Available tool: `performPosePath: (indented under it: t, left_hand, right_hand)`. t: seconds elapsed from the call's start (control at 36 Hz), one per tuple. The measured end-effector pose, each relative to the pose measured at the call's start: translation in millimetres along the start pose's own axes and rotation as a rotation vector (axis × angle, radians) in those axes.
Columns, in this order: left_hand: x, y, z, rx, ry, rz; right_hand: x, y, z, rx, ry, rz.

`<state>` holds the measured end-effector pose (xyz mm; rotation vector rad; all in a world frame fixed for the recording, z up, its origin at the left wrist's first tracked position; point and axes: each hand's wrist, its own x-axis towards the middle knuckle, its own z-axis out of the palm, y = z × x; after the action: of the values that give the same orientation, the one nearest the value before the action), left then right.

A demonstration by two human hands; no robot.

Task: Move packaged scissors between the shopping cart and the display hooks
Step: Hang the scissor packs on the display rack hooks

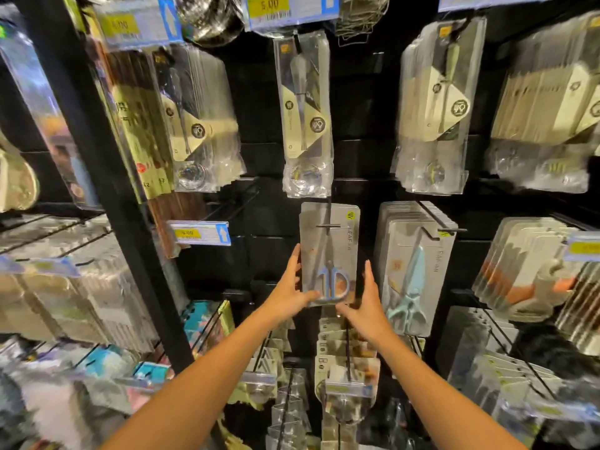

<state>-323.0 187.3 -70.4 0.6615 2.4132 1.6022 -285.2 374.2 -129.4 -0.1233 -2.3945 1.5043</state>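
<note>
Both hands reach up to a grey card pack of blue-handled scissors (329, 254) that hangs on a black display hook (328, 226) in the middle of the dark pegboard wall. The left hand (292, 292) grips the pack's lower left edge, its thumb lying across the front by the blue handles and its fingers up along the side. The right hand (367, 306) holds the lower right corner, fingers straight up the right edge and thumb under the bottom. Just beside it on the right hangs a stack of packs with pale teal shears (410, 287) on its own hook. Above hang clear packs of utensils (305, 115) under a yellow price tag (268, 6). Further card packs (347, 368) hang below the hands. The shopping cart is out of view.
</note>
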Motion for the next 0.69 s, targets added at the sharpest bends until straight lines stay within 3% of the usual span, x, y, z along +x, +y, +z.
performPosePath:
  t: [0.11, 0.22, 0.47, 0.69]
  left_hand:
    - [-20.5, -28.9, -0.5, 0.206, 0.013, 0.139]
    - [-50.0, -54.3, -14.2, 0.387, 0.024, 0.129]
    - [-157.5, -112.9, -77.8, 0.742, 0.021, 0.275]
    - [-295.6, -172.0, -158.0, 0.771, 0.085, 0.204]
  right_hand:
    - [-24.3, 1.0, 12.0, 0.032, 0.051, -0.006]
    - [-56.5, 7.6, 23.3, -0.070, -0.090, -0.043]
    - [-125.0, -22.6, 66.9, -0.476, -0.362, -0.320]
    - [-187.1, -76.0, 180.0, -0.539, -0.594, -0.507]
